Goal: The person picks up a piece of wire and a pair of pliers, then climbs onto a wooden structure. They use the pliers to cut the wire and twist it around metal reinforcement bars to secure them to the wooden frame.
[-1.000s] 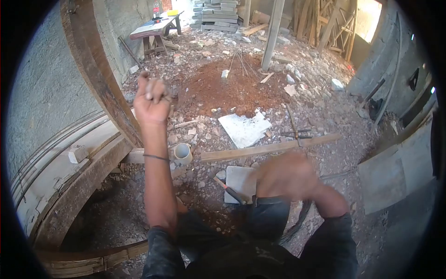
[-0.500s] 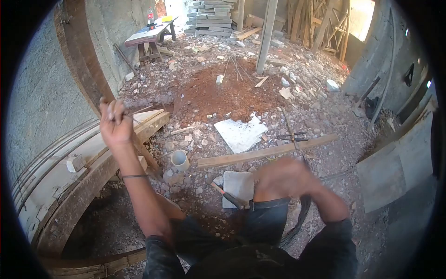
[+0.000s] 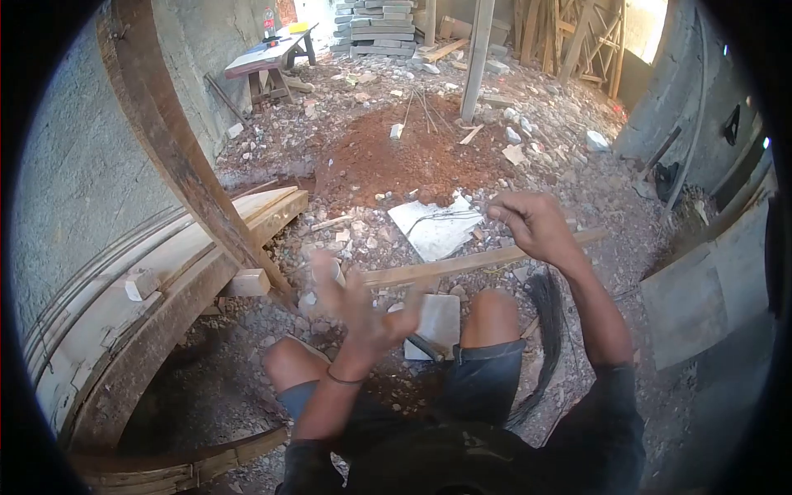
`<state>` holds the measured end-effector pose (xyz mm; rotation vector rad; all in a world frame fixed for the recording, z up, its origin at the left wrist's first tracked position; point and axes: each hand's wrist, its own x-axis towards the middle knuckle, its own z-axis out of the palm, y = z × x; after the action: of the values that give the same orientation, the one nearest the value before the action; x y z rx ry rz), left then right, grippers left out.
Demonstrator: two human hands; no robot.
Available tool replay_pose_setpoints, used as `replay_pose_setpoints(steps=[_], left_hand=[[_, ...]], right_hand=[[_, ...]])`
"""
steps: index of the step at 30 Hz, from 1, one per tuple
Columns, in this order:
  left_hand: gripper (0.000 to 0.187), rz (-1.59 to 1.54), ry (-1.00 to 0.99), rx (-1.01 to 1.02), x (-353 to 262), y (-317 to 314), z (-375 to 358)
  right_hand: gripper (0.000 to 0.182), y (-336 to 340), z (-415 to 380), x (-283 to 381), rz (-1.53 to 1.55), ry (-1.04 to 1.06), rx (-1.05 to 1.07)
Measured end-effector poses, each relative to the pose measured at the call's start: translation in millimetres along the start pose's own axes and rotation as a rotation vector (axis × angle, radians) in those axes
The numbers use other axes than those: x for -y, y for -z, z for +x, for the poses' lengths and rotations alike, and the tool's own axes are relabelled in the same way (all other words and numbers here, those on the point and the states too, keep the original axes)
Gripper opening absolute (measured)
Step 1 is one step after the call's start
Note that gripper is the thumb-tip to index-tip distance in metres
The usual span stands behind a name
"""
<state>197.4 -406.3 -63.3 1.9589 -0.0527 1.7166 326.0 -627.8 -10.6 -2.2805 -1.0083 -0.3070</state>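
My right hand [image 3: 540, 229] is raised at centre right, thumb and fingers pinched on a thin wire [image 3: 445, 217]. That wire sticks out leftward across a white broken sheet [image 3: 429, 239] on the ground. Nearer my body, my left hand [image 3: 363, 318] is smeared by motion, its fingers apart and nothing visible in it. Below it a hammer [image 3: 425, 347], partly hidden by that hand, lies on a pale square tile [image 3: 437, 322] between my knees. Beside my right thigh hangs a bundle of thin dark wire [image 3: 549, 330].
A wooden post [image 3: 177, 148] and stacked beams with long rods [image 3: 177, 305] stand at left. A plank [image 3: 470, 266] crosses the rubble before me. Farther back are a reddish soil heap [image 3: 388, 161], a low bench [image 3: 268, 58] and stacked blocks [image 3: 384, 29]. Grey sheets [image 3: 701, 297] lean at right.
My left hand has come down and right from beside the post, its fingers opening. The right hand has risen forward from above my knee, with the wire now showing in it.
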Motion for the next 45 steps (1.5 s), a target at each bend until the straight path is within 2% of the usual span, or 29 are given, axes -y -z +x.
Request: replay_pose_setpoints(steps=[2,4,5,7,8,10,12,13,14,15,16,18,19,22,24,26,28,29,30,32,34,35,37,39,40,41,42,43,45], left_hand=[[0.069,-0.010,-0.139,0.180,-4,0,7],[0.052,-0.456,0.305,0.182,13,-14,28],[0.052,-0.458,0.300,0.191,18,-12,28],[0.035,-1.013,0.717,0.299,32,-11,25],[0.035,-1.006,0.711,0.304,33,-13,20],[0.035,-1.268,0.946,0.202,31,-15,1],[0.033,-1.286,1.006,0.186,37,-11,-7],[0.029,-1.459,1.131,0.103,41,-8,-8],[0.025,-1.632,1.254,0.013,39,-6,-4],[0.022,-1.556,1.337,-0.111,28,-2,3],[0.022,-1.556,1.338,-0.108,26,3,5],[0.021,-1.877,1.082,-0.119,28,17,8],[0.022,-1.875,1.064,-0.179,29,25,16],[0.027,-1.908,0.904,-0.337,38,54,44],[0.028,-1.949,0.746,-0.341,62,71,54],[0.028,-1.873,0.761,-0.417,75,80,63],[0.028,-1.799,0.777,-0.481,82,81,64],[0.029,-1.879,0.815,-0.366,84,81,62],[0.029,-1.950,0.854,-0.244,83,82,60],[0.032,-2.068,0.940,-0.202,65,80,48],[0.032,-2.331,0.894,-0.184,33,79,44],[0.032,-2.337,0.900,-0.174,21,80,49],[0.031,-2.324,0.765,-0.086,2,80,58],[0.030,-2.242,0.783,-0.121,14,81,63],[0.029,-2.141,0.807,-0.164,22,83,65],[0.028,-2.165,0.888,-0.175,31,84,66],[0.028,-2.172,0.888,-0.167,45,88,67],[0.027,-2.219,0.847,-0.191,62,95,64],[0.026,-2.255,0.780,-0.269,62,103,62]], right_hand=[[0.010,-2,-3,6,0.032,0.038,0.022],[0.009,-2,-6,17,0.091,0.015,0.063],[0.010,2,-9,31,0.049,0.023,0.058],[0.011,-10,-15,31,0.098,0.064,0.053],[0.012,-17,-17,30,0.143,0.107,0.058],[0.012,-25,-20,35,0.199,0.150,0.047],[0.013,-18,-20,49,0.395,0.135,0.321],[0.015,-11,-19,52,0.320,0.168,0.368],[0.015,-13,-18,49,0.323,0.170,0.374],[0.016,-17,-17,44,0.370,0.210,0.273],[0.016,-21,-17,40,0.416,0.247,0.166],[0.017,-26,-15,32,0.336,0.249,0.054],[0.018,-29,-15,28,0.256,0.255,-0.049],[0.019,-41,-20,11,0.244,0.284,-0.106],[0.025,-62,-33,9,0.195,0.321,0.013],[0.036,-55,-53,59,-0.065,0.191,0.567],[0.030,-69,-80,76,0.302,0.676,0.586],[0.030,-64,-81,71,0.298,0.672,0.582],[0.026,-57,-84,65,0.662,0.701,0.438],[0.023,-59,-79,55,1.028,0.713,0.264],[0.020,-83,-52,18,0.678,0.497,0.234],[0.019,-95,-36,-3,0.499,0.387,0.218],[0.017,-105,-18,-25,0.134,0.163,0.182],[0.020,-110,-69,21,0.566,0.470,0.633],[0.018,-125,-84,48,0.910,0.760,0.709],[0.013,-107,-85,77,0.988,0.899,0.811],[0.013,-85,-79,87,0.982,0.897,0.804],[0.017,-63,-70,90,1.119,0.884,0.689],[0.019,-18,-56,76,0.727,0.730,0.278]])
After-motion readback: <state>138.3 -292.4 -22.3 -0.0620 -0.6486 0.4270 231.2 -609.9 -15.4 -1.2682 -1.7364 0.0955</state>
